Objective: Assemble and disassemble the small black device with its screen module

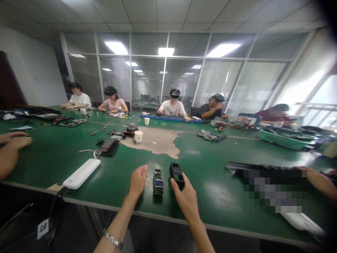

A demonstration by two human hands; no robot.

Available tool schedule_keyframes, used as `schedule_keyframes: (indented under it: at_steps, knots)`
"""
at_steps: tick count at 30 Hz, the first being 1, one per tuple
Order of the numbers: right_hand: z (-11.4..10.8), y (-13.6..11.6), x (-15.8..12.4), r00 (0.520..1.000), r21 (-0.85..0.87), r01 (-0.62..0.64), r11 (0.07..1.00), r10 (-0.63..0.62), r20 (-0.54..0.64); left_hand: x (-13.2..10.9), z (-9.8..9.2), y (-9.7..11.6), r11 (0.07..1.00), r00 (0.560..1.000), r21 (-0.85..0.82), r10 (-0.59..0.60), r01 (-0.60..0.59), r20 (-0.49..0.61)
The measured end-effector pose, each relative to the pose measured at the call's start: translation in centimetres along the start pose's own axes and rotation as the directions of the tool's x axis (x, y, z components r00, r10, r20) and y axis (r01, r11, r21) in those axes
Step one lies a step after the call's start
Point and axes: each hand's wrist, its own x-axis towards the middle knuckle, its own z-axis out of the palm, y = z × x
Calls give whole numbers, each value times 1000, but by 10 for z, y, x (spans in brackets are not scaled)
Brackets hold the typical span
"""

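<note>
My right hand [187,196] grips a black plastic housing [177,175] with rectangular openings in its face, thumb on the near side and fingers round the far side. Just left of it, a green circuit board module [158,182] with a small bluish screen stands on the green table [216,196]. My left hand [138,180] rests on the table to the left of the module, apart from it. Its fingers are curled together, and whatever they may hold is hidden. A metal bracelet circles my left wrist.
A white power strip [82,174] lies to the left, with a dark device [108,144] beyond it. Paper cups [138,136] stand near a brown patch [163,140]. A green basket [285,140] sits at right. Co-workers' arms reach in from both sides; several people sit opposite.
</note>
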Motion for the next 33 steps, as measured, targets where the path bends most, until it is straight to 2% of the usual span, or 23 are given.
schedule_keyframes:
  at_steps: [6, 17, 26, 33]
  knots:
    - [6, 22, -11, 1000, -46, 18, 999, -18, 0, 1, 1, -1, 1000, 1000, -1, -7, 7, -9]
    - [11, 37, -16, 998, -212, 29, 977, -40, -47, 0, 1, 1, 1000, 999, 3, -3, 3, -36]
    - [13, 41, -16, 992, -238, 16, 971, -46, -121, 0, 1, 0, 1000, 1000, -11, 2, -2, -22]
    - [13, 46, -18, 993, -271, 61, 961, -86, -81, 0, 1, -1, 1000, 1000, -9, 3, -3, -29]
